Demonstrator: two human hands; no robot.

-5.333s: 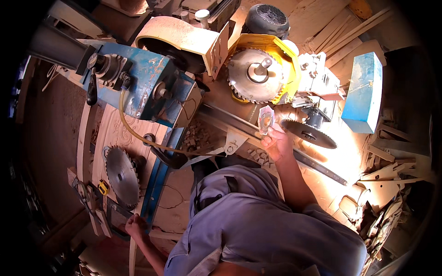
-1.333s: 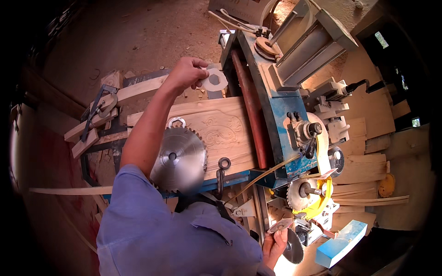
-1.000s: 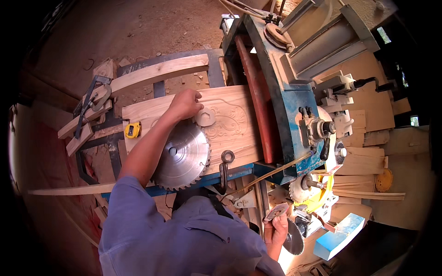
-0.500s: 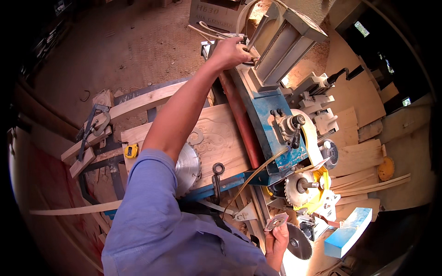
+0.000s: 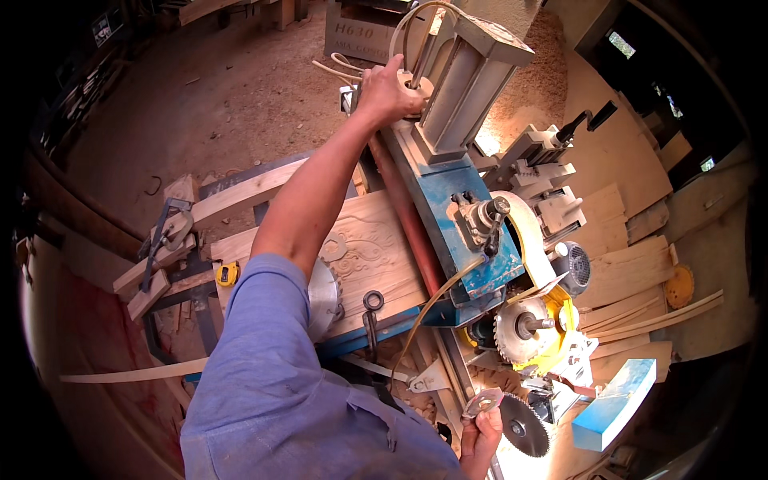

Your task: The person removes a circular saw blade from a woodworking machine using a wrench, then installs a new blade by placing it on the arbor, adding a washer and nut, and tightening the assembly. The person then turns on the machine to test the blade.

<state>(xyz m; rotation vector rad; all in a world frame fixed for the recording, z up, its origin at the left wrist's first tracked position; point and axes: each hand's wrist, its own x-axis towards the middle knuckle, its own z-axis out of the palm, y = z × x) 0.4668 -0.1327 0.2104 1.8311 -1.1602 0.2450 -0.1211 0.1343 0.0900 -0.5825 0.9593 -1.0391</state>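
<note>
My left arm reaches up to the far end of a blue machine (image 5: 480, 192). There, my left hand (image 5: 389, 96) has its fingers around a pale round collar (image 5: 424, 86), which sits at the foot of a slim metal rod; part of the grip is hidden. Low in the view, my right hand (image 5: 480, 442) pinches a small pinkish flat piece with a metal ring-like centre (image 5: 485, 402). Beside that hand is a dark toothed saw blade (image 5: 526, 424). A shiny saw blade (image 5: 323, 300) lies on a carved wooden board (image 5: 376, 240), partly covered by my left arm.
A toothed blade on a shaft (image 5: 520, 328) stands within a yellow guard (image 5: 552, 332), near a grey motor (image 5: 572, 268). A yellow tape measure (image 5: 227, 274) and an open-ended ring tool (image 5: 372, 316) lie nearby. Clamps (image 5: 164, 232), planks (image 5: 628, 272) and a blue block (image 5: 612, 404) surround the machine.
The view has shifted slightly, so the machine sits farther left. My left hand stays at the collar, with one finger now pointing up. My right hand still holds the flat piece.
</note>
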